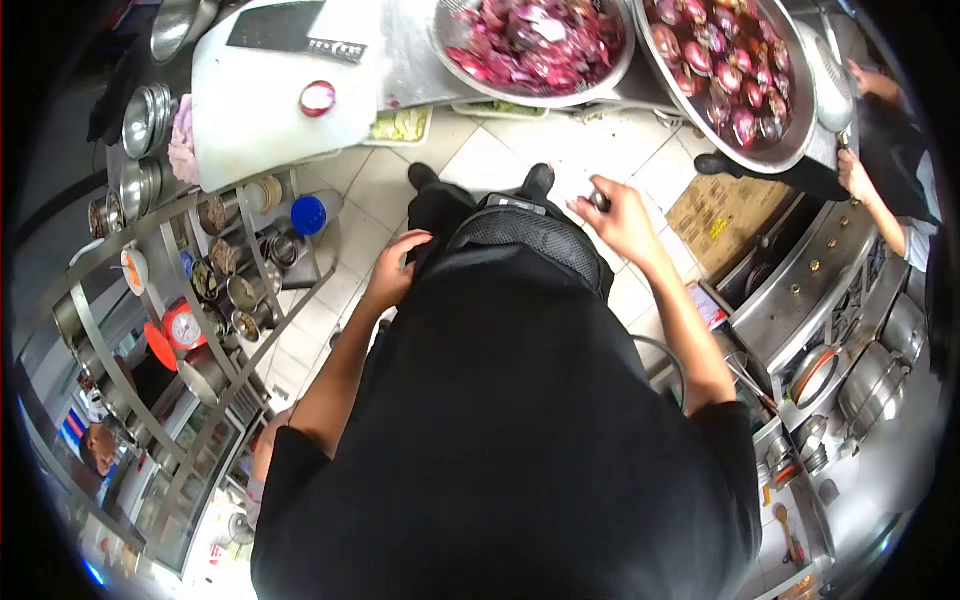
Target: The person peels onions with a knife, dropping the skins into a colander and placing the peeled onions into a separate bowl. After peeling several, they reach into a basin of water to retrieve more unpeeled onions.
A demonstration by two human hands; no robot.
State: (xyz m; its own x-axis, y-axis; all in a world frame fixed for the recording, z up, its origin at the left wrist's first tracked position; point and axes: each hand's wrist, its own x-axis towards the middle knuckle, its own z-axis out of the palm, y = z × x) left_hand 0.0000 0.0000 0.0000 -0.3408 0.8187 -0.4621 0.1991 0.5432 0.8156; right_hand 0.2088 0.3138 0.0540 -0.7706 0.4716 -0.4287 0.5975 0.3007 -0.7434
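My right hand (624, 224) is closed around a small dark object (600, 201) in front of my waist; its kind does not show. At my left hip, my left hand (393, 272) has its fingers curled, with a small greyish bit visible at the palm that I cannot make out. Ahead, one peeled onion (318, 98) lies on the white cutting board (270, 140), below a wide-bladed cleaver (275, 28). A steel colander (480, 93) holds purple-red onion skins (540, 50). Beside it, a large basin (795, 150) holds several red onions (745, 125) in dark liquid.
A co-worker's hand (856, 177) at right grips the handle of a large strainer (835, 90). On the left stands a metal rack (200, 255) with steel bowls and a red scale (183, 327). Trays of green vegetables (400, 127) sit below the board. A steel counter (805, 290) runs along the right.
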